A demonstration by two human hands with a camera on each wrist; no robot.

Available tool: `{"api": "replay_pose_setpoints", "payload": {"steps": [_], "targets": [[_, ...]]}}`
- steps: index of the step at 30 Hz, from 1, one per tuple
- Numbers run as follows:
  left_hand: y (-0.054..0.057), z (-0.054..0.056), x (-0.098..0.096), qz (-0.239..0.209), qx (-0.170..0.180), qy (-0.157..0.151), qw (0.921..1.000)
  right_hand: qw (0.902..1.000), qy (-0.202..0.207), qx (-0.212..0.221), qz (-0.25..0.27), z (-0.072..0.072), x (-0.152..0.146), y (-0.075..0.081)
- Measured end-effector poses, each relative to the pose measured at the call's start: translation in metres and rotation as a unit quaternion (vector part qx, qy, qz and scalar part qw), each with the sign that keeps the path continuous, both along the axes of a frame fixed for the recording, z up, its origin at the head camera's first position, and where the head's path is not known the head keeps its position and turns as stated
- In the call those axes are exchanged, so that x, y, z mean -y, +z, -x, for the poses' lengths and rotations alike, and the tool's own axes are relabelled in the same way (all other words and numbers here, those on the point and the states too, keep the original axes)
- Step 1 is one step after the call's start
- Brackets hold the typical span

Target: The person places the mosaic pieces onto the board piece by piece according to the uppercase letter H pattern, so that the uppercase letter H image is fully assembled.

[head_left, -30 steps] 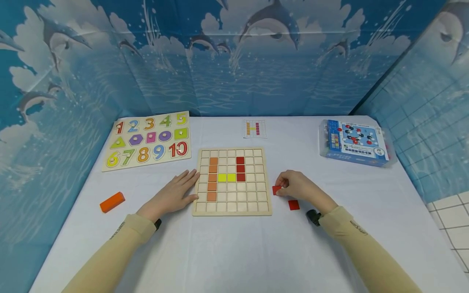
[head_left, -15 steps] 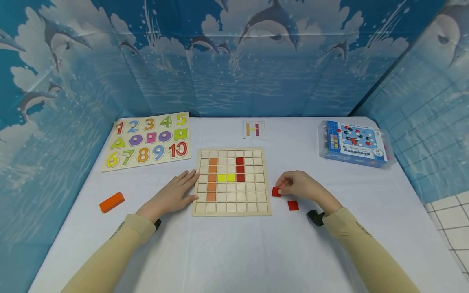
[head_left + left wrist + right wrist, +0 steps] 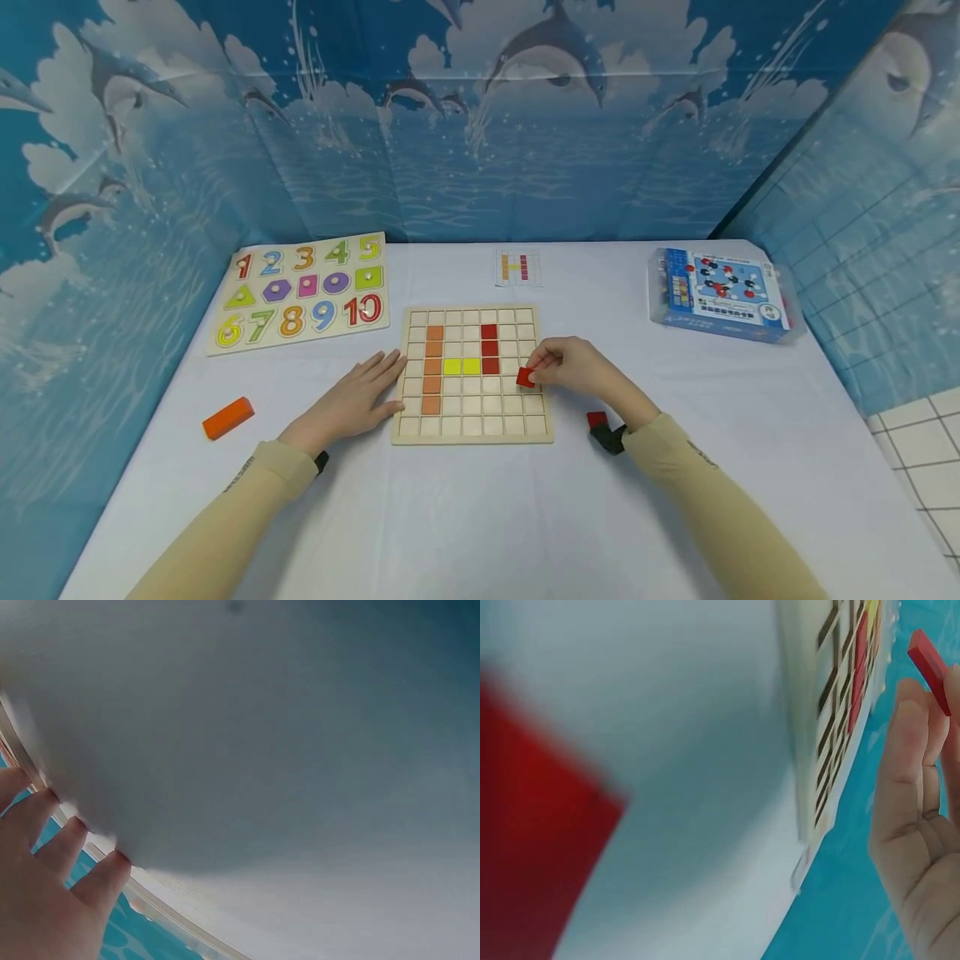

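Observation:
In the head view a wooden grid board point(image 3: 472, 429) lies mid-table, holding a column of orange tiles point(image 3: 432, 367), two yellow tiles point(image 3: 461, 367) and a shorter column of dark red tiles point(image 3: 490, 350). My left hand point(image 3: 348, 404) lies flat, its fingertips touching the board's left edge. Over the board's right part, my right hand point(image 3: 573, 367) pinches a red square tile point(image 3: 526, 377) between thumb and fingers. The right wrist view shows this tile point(image 3: 930, 671) held tilted, apart from the board. Another red tile point(image 3: 597, 419) lies on the table, partly hidden by the wrist strap.
Behind the board lies a small pattern card point(image 3: 519, 268). A number and shape puzzle board point(image 3: 300, 287) is at the back left, a boxed molecule set point(image 3: 723, 292) at the back right. An orange block point(image 3: 228, 418) lies left of my left hand.
My right hand has lifted the red tile off the table and carried it left, over the board's right side. My left hand stays in place at the board's edge.

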State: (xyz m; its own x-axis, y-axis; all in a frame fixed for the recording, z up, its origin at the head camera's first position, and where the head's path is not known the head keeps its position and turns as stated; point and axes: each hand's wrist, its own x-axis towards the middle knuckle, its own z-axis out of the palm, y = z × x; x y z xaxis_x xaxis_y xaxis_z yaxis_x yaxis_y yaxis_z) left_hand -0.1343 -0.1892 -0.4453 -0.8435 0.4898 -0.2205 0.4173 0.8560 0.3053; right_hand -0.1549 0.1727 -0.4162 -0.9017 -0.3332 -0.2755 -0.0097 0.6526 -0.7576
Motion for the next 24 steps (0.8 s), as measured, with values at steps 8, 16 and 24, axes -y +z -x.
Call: {"api": "replay_pose_setpoints", "payload": {"steps": [8,16,24], "targets": [[0.001,-0.001,0.000,-0.003,-0.001,0.001,1.0000,0.9999,0.011,-0.007,0.001,0.008,0.028,0.000],[-0.001,-0.001,0.001,-0.001,-0.005,-0.002,1.0000,0.9997,0.005,0.018,-0.013,0.013,0.045,-0.006],[0.000,0.000,0.001,-0.004,-0.005,-0.005,1.0000,0.9993,0.012,0.011,-0.033,0.012,0.054,-0.009]]}}
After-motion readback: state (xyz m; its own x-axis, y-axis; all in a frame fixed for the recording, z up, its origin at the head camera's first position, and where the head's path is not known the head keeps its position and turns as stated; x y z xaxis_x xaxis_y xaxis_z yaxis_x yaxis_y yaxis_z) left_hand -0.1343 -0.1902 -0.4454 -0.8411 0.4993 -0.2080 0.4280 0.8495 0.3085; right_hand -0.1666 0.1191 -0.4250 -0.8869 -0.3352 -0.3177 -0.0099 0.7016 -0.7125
